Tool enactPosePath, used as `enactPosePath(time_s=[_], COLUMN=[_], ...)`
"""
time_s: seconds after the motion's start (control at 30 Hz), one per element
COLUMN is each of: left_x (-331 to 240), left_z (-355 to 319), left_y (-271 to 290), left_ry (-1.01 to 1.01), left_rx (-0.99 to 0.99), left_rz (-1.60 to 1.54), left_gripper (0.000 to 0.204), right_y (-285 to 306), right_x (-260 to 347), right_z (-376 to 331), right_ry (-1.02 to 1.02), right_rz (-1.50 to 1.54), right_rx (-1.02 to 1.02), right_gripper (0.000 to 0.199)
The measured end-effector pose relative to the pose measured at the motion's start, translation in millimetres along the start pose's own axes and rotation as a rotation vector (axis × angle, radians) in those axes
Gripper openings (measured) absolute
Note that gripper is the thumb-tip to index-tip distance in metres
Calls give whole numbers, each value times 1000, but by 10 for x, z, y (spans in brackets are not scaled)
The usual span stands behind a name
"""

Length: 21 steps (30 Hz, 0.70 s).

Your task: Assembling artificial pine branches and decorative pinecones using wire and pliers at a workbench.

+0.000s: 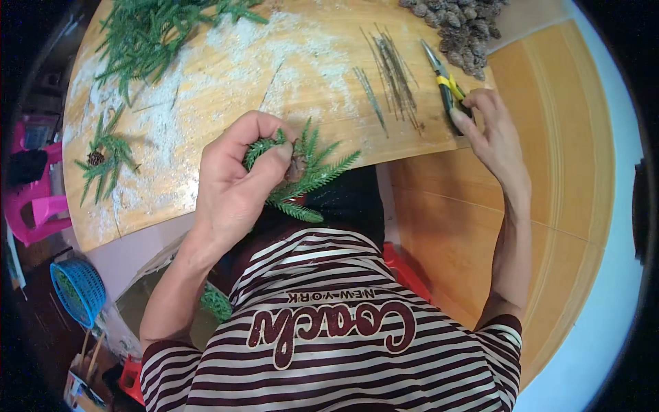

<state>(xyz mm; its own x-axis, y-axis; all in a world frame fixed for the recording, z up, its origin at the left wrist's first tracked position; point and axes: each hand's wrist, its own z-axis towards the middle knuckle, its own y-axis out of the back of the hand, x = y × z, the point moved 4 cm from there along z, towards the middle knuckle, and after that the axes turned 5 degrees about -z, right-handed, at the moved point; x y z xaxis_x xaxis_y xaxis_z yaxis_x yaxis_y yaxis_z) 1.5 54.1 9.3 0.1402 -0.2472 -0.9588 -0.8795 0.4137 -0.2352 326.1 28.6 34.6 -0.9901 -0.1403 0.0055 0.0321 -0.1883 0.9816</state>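
My left hand point(237, 175) is closed in a pinch around the base of an artificial pine sprig point(322, 177), held just off the table's front edge. Green needled tips spread out to the right of the fingers. Something brown shows by the thumb, mostly hidden, perhaps a small pine cone. Over at the table's right edge, my right hand point(498, 141) has thumb and fingers on the handles of pliers point(439, 72) with yellow and black grips. The pliers lie on the tabletop, jaws pointing away from me.
On the wooden table point(206, 103), scattered with white flakes, lie thin brown wires point(397, 75), green wires point(371, 99), a pile of pine cones point(463, 31), a heap of green sprigs point(147, 44) and a sprig with a cone point(96, 158). A blue basket point(88, 292) stands lower left.
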Motion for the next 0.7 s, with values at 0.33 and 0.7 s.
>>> enactPosePath(time_s=[0.33, 0.7], left_x=[-52, -62], left_z=[10, 12], left_y=[-12, 57], left_ry=[-41, -75], left_rx=[25, 73], left_rz=[-6, -32], left_gripper=[9, 10], right_y=[-183, -209], right_x=[-137, -39], right_z=[48, 108], right_ry=[-99, 126], right_rz=[31, -197], right_rx=[155, 98], right_gripper=[30, 20])
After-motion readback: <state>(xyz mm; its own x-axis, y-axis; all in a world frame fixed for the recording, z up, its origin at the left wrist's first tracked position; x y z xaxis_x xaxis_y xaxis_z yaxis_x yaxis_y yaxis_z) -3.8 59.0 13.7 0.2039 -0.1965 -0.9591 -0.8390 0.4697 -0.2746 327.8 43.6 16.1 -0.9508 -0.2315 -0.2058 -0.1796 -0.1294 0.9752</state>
